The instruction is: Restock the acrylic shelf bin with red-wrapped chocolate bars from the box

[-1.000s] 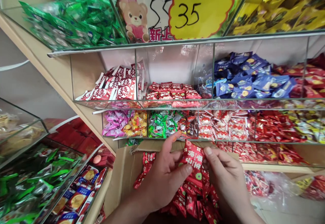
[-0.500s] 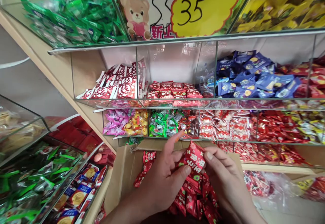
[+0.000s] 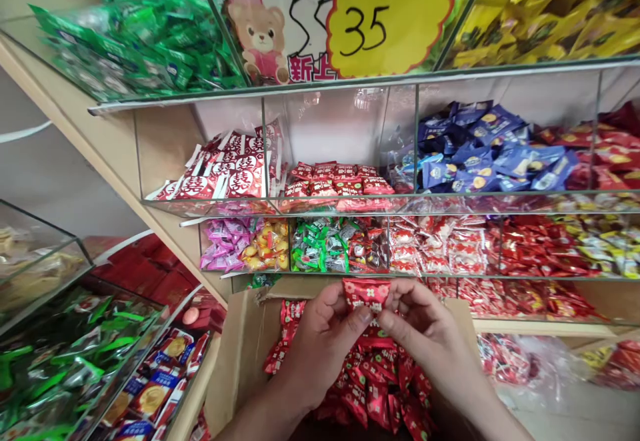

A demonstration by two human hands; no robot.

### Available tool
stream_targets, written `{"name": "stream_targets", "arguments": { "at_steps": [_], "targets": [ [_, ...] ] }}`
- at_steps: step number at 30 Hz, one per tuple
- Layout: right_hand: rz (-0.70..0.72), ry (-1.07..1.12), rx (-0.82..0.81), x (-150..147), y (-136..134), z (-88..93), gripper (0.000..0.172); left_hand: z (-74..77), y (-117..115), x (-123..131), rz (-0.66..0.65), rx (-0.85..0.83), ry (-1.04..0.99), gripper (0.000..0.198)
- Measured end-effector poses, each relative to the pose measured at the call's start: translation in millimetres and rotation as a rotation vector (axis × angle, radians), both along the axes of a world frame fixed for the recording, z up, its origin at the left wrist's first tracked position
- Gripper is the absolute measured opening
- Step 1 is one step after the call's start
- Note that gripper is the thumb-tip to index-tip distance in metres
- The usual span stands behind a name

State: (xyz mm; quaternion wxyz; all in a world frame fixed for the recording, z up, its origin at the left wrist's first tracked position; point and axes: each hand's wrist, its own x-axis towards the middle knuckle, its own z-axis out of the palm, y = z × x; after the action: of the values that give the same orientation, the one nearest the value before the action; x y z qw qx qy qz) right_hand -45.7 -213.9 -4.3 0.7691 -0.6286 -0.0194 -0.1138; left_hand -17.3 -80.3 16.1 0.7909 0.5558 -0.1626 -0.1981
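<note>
A red wrapped candy packet (image 3: 369, 292) with a flower pattern is held between my two hands, above a cardboard box. My left hand (image 3: 327, 341) is closed on its left side, thumb pressed on the front. On the right side my right hand (image 3: 425, 334) pinches it, thumb also on the front. Below, the cardboard box (image 3: 237, 341) holds many red packets (image 3: 367, 388) of the same look. Behind the hands, a clear shelf bin contains a row of similar red packets (image 3: 340, 180) lying in neat lines.
Wrapped sweets fill shelf bins: double-happiness packets (image 3: 225, 168), blue packets (image 3: 493, 148), green packets (image 3: 145, 34) and yellow packets (image 3: 555, 21). A yellow price sign (image 3: 390, 18) reads 35. Glass-sided bins (image 3: 75, 354) stand at lower left. A plastic bag (image 3: 550, 368) lies under the shelf at right.
The held packet has moved slightly left and turned more upright to face me. My right hand has shifted left, and both thumbs now meet near its lower front.
</note>
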Motion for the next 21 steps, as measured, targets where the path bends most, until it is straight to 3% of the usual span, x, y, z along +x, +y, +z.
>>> {"name": "stream_targets", "arguments": {
  "at_steps": [6, 13, 17, 21],
  "targets": [
    [0.015, 0.011, -0.025, 3, 4, -4.0, 0.021, -10.9, -1, -2, 0.037, -0.108, 0.085, 0.017],
    [0.105, 0.071, -0.125, -2, 2, -6.5, 0.015, -11.3, 15, 9, 0.024, 0.242, -0.057, 0.022],
    [0.060, 0.083, -0.080, -3, 7, -14.4, 0.015, -18.5, 20, 9, 0.078, 0.270, -0.072, 0.023],
    [0.073, 0.122, -0.136, -5, 11, -24.9, 0.017, -23.6, 26, 6, -0.049, 0.366, -0.109, 0.027]
  ]
}}
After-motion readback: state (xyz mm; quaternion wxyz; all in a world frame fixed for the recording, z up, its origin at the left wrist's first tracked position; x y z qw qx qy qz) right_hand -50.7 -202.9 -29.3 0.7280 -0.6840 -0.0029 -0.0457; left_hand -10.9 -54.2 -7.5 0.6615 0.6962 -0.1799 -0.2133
